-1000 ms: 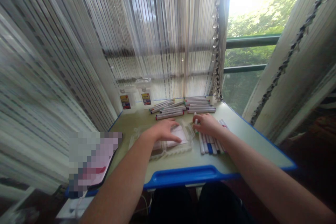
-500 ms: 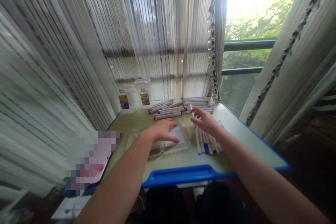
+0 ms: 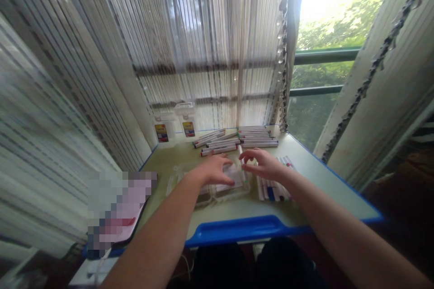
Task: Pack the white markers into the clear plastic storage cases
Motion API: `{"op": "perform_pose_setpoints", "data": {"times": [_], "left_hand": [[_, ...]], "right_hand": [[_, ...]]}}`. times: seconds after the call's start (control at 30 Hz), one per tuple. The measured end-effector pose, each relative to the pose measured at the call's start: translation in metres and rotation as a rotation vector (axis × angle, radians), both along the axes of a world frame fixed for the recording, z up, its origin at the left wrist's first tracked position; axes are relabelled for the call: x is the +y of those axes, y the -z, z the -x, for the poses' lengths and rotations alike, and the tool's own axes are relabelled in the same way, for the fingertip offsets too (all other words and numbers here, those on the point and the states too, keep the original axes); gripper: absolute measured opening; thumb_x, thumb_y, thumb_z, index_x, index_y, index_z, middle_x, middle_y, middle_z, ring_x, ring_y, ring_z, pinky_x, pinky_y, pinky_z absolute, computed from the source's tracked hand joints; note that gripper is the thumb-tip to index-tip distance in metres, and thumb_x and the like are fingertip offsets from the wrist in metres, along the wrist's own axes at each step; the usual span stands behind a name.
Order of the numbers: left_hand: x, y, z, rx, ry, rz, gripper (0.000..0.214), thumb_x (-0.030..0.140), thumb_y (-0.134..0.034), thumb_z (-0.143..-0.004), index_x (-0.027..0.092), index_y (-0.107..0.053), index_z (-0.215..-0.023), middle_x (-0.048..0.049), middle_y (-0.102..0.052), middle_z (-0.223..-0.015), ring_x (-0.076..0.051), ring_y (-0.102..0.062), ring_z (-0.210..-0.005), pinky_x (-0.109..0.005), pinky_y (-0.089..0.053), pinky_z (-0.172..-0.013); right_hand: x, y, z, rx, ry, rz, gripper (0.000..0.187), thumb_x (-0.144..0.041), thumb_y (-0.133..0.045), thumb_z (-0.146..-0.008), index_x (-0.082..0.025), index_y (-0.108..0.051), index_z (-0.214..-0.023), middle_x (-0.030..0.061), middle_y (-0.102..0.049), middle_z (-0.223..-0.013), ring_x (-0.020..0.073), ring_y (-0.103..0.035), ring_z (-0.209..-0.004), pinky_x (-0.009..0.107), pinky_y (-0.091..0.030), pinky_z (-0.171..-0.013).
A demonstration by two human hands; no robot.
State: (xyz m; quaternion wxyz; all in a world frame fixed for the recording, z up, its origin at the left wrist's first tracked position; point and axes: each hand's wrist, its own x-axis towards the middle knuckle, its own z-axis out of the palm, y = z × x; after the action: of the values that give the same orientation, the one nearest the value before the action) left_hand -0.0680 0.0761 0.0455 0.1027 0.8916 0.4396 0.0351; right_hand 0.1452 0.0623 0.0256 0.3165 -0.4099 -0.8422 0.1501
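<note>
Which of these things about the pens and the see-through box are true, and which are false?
1. The left hand rests on the clear plastic case. True.
2. The right hand holds a marker over the case. True.
3. The row of markers beside the case lies left of it. False: it lies to the right, under the right wrist.
4. The pile of markers at the back sits on the floor. False: it lies on the desk.
5. Two small clear boxes stand by the curtain. True.
</note>
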Motion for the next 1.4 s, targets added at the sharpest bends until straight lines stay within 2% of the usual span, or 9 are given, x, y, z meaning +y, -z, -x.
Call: {"op": "perform_pose_setpoints", "data": {"times": [0.13, 0.27, 0.5, 0.6, 0.77, 0.93, 1.1, 1.23, 1.4], "left_hand": [[0.002, 0.002, 0.002, -0.006, 0.021, -0.005, 0.070, 0.055, -0.072, -0.057, 0.023, -0.061, -0.119, -0.0109, -0.043, -0.142, -0.034, -0.037, -0.131, -0.044, -0.027, -0.109], [0.003, 0.001, 0.001, -0.143, 0.015, 0.045, 0.077, 0.052, -0.072, -0.061, 0.021, -0.050, -0.129, -0.0112, -0.045, -0.141, -0.031, -0.037, -0.132, -0.044, -0.027, -0.109], [0.006, 0.001, -0.003, -0.659, -0.033, -0.108, 0.065, 0.024, -0.061, -0.075, 0.018, -0.039, -0.137, -0.0104, -0.057, -0.127, -0.022, -0.053, -0.118, -0.038, -0.041, -0.101], [0.009, 0.004, -0.002, -0.664, 0.007, -0.167, 0.058, 0.013, -0.054, -0.075, 0.020, -0.046, -0.132, -0.0079, -0.062, -0.120, -0.020, -0.057, -0.112, -0.036, -0.046, -0.097], [0.011, 0.002, -0.003, -0.578, 0.060, -0.339, 0.053, 0.002, -0.050, -0.069, 0.020, -0.061, -0.117, -0.0069, -0.061, -0.123, -0.020, -0.054, -0.117, -0.037, -0.039, -0.105], [0.008, 0.002, -0.009, -0.572, 0.087, -0.229, 0.024, 0.026, -0.063, -0.076, 0.019, -0.071, -0.098, -0.0067, -0.071, -0.103, -0.020, -0.064, -0.098, -0.031, -0.049, -0.088], [0.004, 0.002, -0.013, -0.585, 0.037, 0.003, 0.022, 0.035, -0.061, -0.079, 0.019, -0.073, -0.089, -0.0036, -0.073, -0.084, -0.015, -0.066, -0.075, -0.022, -0.047, -0.063], [0.004, 0.000, -0.013, -0.634, -0.039, 0.059, 0.022, 0.035, -0.067, -0.073, 0.015, -0.072, -0.082, -0.0044, -0.072, -0.077, -0.013, -0.063, -0.067, -0.022, -0.046, -0.060], [0.001, -0.002, -0.012, -0.702, -0.062, 0.157, 0.023, 0.036, -0.070, -0.069, 0.014, -0.069, -0.077, -0.0042, -0.069, -0.072, -0.014, -0.062, -0.065, -0.024, -0.047, -0.060]], "right_hand": [[0.000, 0.002, 0.002, 0.056, -0.016, 0.009, 0.017, -0.027, -0.058, -0.076, -0.019, -0.065, -0.090, 0.0029, -0.066, -0.080, 0.0160, -0.057, -0.077, 0.027, -0.041, -0.071], [0.005, 0.007, 0.004, 0.197, 0.083, 0.070, 0.016, -0.027, -0.057, -0.075, -0.019, -0.063, -0.087, 0.0009, -0.063, -0.072, 0.0144, -0.055, -0.070, 0.026, -0.040, -0.066], [0.005, 0.002, 0.008, 0.724, -0.009, 0.510, 0.032, -0.027, -0.064, -0.067, -0.018, -0.062, -0.098, 0.0016, -0.066, -0.075, 0.0131, -0.058, -0.066, 0.026, -0.044, -0.060], [0.001, -0.003, 0.009, 0.868, -0.047, 0.684, 0.031, -0.023, -0.067, -0.067, -0.016, -0.064, -0.097, 0.0030, -0.068, -0.075, 0.0136, -0.062, -0.069, 0.027, -0.049, -0.066], [-0.002, -0.009, 0.004, 1.040, -0.193, 0.886, 0.018, -0.020, -0.061, -0.073, -0.013, -0.067, -0.087, 0.0077, -0.070, -0.080, 0.0158, -0.066, -0.079, 0.030, -0.053, -0.082], [-0.003, -0.008, 0.006, 0.964, -0.296, 0.855, 0.012, -0.015, -0.072, -0.068, -0.012, -0.068, -0.078, 0.0064, -0.070, -0.085, 0.0138, -0.066, -0.084, 0.026, -0.051, -0.089], [0.000, -0.002, 0.011, 0.898, -0.194, 0.813, 0.026, -0.035, -0.075, -0.070, -0.012, -0.066, -0.077, 0.0055, -0.069, -0.077, 0.0124, -0.066, -0.071, 0.025, -0.055, -0.074], [0.002, -0.002, 0.009, 0.908, -0.093, 0.709, 0.032, -0.043, -0.074, -0.068, -0.014, -0.062, -0.074, 0.0015, -0.064, -0.067, 0.0104, -0.061, -0.059, 0.023, -0.052, -0.055], [0.003, -0.005, 0.007, 0.929, -0.048, 0.644, 0.033, -0.045, -0.074, -0.067, -0.016, -0.063, -0.077, 0.0002, -0.060, -0.067, 0.0107, -0.058, -0.061, 0.022, -0.048, -0.052]]}}
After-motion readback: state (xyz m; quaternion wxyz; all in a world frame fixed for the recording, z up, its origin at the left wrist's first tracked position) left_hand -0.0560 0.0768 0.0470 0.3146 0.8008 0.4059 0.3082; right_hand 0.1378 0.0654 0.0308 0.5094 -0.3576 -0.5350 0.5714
